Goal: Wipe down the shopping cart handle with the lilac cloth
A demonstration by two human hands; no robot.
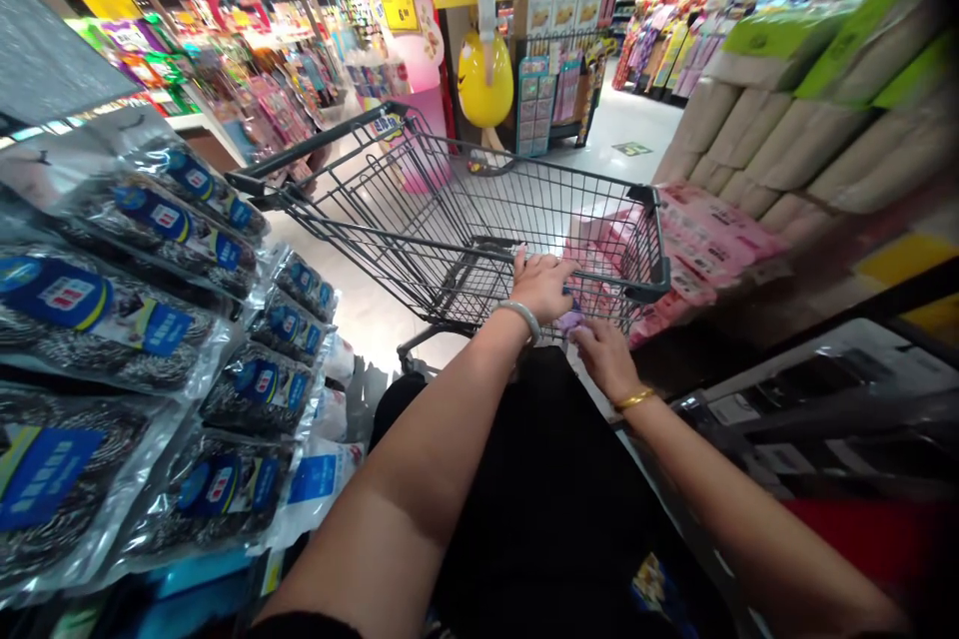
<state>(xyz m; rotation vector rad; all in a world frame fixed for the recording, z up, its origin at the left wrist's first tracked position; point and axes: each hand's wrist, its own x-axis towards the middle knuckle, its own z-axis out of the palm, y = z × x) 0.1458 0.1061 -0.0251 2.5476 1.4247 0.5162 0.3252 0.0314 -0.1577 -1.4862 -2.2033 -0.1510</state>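
A dark wire shopping cart stands side-on in front of me. My left hand, with a silver bangle on its wrist, is closed over the near top rim of the cart. Just right of it and lower, my right hand, with a gold bracelet, has its fingertips pinched at a small purple thing. The kind of purple thing is too small to make out, and part of it is hidden by my left hand. Pink packages show beyond and through the cart's right end.
At left, bags of dark curled dried food are stacked close beside me. Paper rolls with green wrapping pile up on the right. A yellow egg-shaped display stands beyond the cart, and pale floor runs behind it.
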